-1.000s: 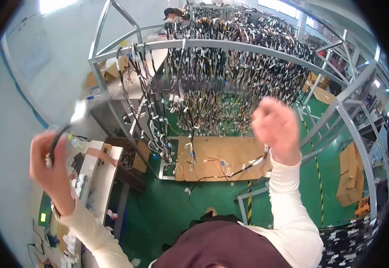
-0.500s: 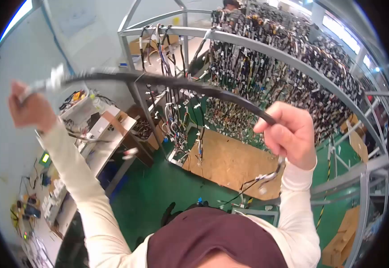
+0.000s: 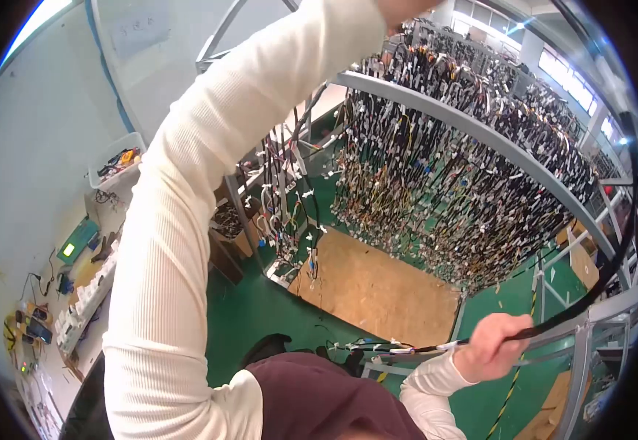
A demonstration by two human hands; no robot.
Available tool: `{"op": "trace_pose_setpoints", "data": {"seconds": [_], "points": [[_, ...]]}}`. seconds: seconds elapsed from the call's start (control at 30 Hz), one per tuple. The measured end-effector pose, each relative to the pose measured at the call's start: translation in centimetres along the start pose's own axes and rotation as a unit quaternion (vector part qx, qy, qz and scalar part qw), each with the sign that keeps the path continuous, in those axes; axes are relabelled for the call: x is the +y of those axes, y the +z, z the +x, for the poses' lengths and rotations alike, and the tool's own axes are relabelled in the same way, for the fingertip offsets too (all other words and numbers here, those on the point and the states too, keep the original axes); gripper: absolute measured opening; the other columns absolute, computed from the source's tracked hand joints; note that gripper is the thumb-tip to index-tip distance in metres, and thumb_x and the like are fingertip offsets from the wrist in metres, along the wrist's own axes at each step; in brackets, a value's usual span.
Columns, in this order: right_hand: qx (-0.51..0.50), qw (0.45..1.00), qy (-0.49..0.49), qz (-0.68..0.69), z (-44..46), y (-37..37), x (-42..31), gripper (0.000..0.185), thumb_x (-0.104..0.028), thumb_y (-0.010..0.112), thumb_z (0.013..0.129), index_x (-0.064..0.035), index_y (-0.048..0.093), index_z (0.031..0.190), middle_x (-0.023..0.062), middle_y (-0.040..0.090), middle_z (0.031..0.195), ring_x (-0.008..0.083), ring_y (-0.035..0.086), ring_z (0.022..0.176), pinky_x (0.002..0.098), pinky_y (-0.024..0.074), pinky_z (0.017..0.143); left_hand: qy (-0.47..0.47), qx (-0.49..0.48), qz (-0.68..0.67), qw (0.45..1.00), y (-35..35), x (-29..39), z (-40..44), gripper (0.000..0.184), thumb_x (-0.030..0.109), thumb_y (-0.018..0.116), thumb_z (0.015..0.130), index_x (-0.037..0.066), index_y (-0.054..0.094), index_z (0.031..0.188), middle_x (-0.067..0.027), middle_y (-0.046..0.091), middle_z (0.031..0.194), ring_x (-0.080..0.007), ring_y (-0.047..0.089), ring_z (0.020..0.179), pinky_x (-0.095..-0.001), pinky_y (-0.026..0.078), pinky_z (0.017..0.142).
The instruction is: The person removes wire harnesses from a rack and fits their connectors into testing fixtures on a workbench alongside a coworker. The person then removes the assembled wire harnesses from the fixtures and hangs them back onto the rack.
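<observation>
A long black wire harness (image 3: 579, 304) runs through my right hand (image 3: 496, 345), whose fingers are closed round it low on the right. From there it curves up along the right side to the top edge. Its other end, with thin branches and white connectors (image 3: 385, 348), sticks out to the left of this hand. My left arm reaches up across the view. Only the wrist side of my left hand (image 3: 407, 9) shows at the top edge. Its fingers are out of the frame, so its hold is hidden.
Countless harnesses (image 3: 466, 161) hang in rows behind a grey metal frame (image 3: 436, 106). A few more harnesses (image 3: 282, 198) hang on the left. A wooden board (image 3: 378, 286) lies below. A bench (image 3: 59, 359) with a white bin (image 3: 117, 165) stands along the left wall.
My left hand has swung from the far left up to the top middle. My right hand has dropped, still gripping the harness, which now bends up the right side.
</observation>
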State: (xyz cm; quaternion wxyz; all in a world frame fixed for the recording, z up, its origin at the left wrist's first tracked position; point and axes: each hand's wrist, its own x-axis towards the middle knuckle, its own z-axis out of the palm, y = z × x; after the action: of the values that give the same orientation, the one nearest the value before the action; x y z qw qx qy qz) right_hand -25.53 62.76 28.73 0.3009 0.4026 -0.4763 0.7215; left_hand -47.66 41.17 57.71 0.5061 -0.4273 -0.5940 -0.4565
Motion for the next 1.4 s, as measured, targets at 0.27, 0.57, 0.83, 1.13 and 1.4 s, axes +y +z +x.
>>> {"op": "trace_pose_setpoints", "data": {"seconds": [0.27, 0.57, 0.83, 1.13, 1.4], "points": [[0.104, 0.975, 0.039, -0.192, 1.7, 0.1, 0.0, 0.046, -0.026, 0.044, 0.108, 0.0107, 0.051, 0.134, -0.0051, 0.041, 0.058, 0.0012, 0.029, 0.043, 0.0201, 0.0172, 0.038, 0.007, -0.188, 0.161, 0.969, -15.8, -8.2, -4.1, 0.066, 0.034, 0.076, 0.086, 0.0, 0.052, 0.137, -0.0184, 0.057, 0.136, -0.0277, 0.053, 0.129, -0.0383, 0.039, 0.112], [0.224, 0.846, 0.106, -0.472, 8.0, 7.2, 11.1, 0.035, -0.018, 0.052, 0.105, 0.0001, 0.062, 0.132, -0.0075, 0.044, 0.06, -0.0004, 0.031, 0.048, 0.0179, 0.0175, 0.043, -0.428, 0.075, -0.004, 0.9, -34.3, -34.7, -30.8, 0.02, 0.013, 0.06, 0.093, 0.002, 0.069, 0.106, -0.0036, 0.068, 0.094, -0.0112, 0.061, 0.086, -0.0269, 0.048, 0.078], [0.254, 0.792, 0.075, -0.549, 18.7, 12.9, 12.8, 0.037, -0.024, 0.049, 0.106, 0.0045, 0.063, 0.126, -0.0084, 0.044, 0.065, -0.0015, 0.028, 0.046, 0.0182, 0.0156, 0.042, -0.425, -0.293, -0.269, 0.813, -27.0, -41.6, -30.5, 0.059, 0.03, 0.068, 0.096, -0.002, 0.05, 0.142, -0.0081, 0.061, 0.133, -0.0172, 0.053, 0.127, -0.0324, 0.036, 0.111], [0.108, 0.812, 0.135, -0.558, 25.6, 18.4, 18.6, 0.037, -0.022, 0.052, 0.104, 0.0076, 0.061, 0.125, -0.0045, 0.052, 0.068, -0.0008, 0.03, 0.044, 0.016, 0.0209, 0.04, -0.528, 0.031, -0.357, 0.77, -23.0, -48.3, -32.2, 0.052, 0.048, 0.049, 0.103, 0.003, 0.065, 0.121, 0.0033, 0.054, 0.068, -0.0064, 0.049, 0.058, -0.0242, 0.044, 0.058], [0.106, 0.843, 0.165, -0.501, 24.4, 14.9, 20.3, 0.04, -0.022, 0.049, 0.106, 0.007, 0.057, 0.132, -0.005, 0.05, 0.066, -0.0007, 0.034, 0.046, 0.0147, 0.0247, 0.04, -0.653, -0.076, -0.347, 0.669, -18.9, -57.9, -41.6, 0.023, 0.033, 0.055, 0.102, 0.013, 0.059, 0.113, -0.0013, 0.066, 0.099, -0.0191, 0.062, 0.089, -0.0399, 0.053, 0.085]]}}
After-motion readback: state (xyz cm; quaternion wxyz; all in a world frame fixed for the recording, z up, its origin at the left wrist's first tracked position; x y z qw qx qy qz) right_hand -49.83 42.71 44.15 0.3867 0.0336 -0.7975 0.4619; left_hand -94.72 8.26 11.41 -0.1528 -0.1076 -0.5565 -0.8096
